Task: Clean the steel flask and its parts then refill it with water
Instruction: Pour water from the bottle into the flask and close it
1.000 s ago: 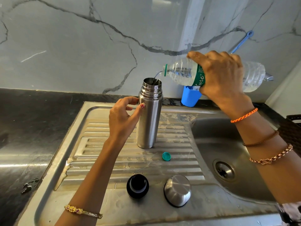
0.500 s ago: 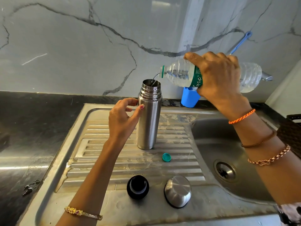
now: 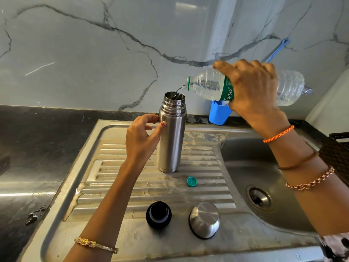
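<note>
The steel flask [image 3: 171, 137] stands upright and uncapped on the ribbed drainboard [image 3: 117, 178]. My left hand [image 3: 140, 138] steadies it from the left, thumb and fingertips touching its side. My right hand [image 3: 251, 87] grips a clear plastic water bottle [image 3: 207, 86] with a green label, tipped nearly level. A thin stream of water runs from its mouth into the flask's opening. The black inner stopper [image 3: 158, 214] and the steel cup lid [image 3: 204, 219], mouth down, rest on the drainboard's near part. The bottle's green cap [image 3: 192, 181] lies just right of the flask's base.
The sink basin [image 3: 245, 163] with its drain [image 3: 259, 198] is at the right. A blue holder [image 3: 219, 114] with a blue handle [image 3: 277, 51] stands against the marble wall behind the bottle. Dark wet countertop [image 3: 37, 140] lies to the left. A dark basket [image 3: 340, 148] sits at the right edge.
The water bottle has tipped slightly further and the stream into the flask goes on. My left hand and the flask have kept their place.
</note>
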